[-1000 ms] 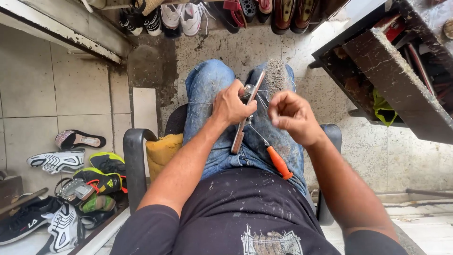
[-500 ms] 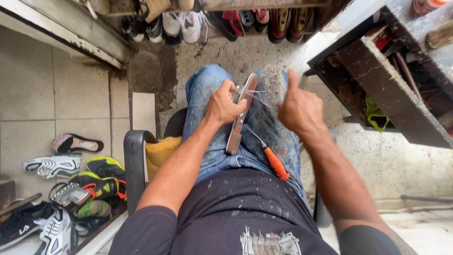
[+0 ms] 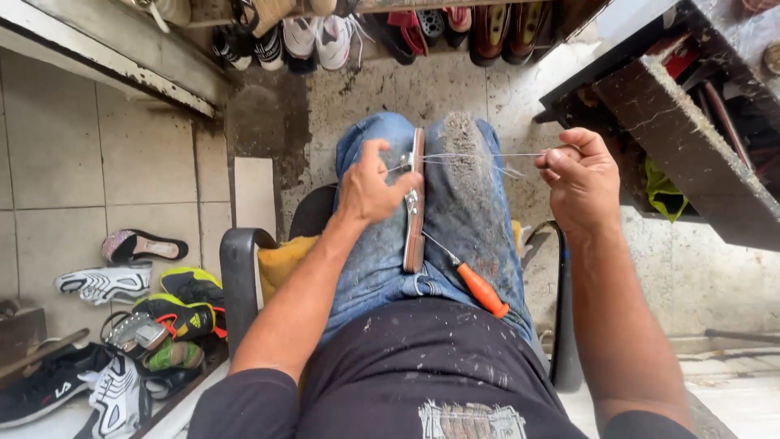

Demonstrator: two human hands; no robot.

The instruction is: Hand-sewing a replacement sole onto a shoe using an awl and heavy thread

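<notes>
Overhead, the left hand pinches a narrow shoe sole standing on edge between the denim-clad knees. The right hand is fisted around thread stretched taut from the sole. An orange-handled awl rests on the lap.

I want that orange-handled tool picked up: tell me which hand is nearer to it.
Left. The left hand grips the sole just above the orange-handled tool on the lap; the right hand is out to the side, pulling thread.
</notes>
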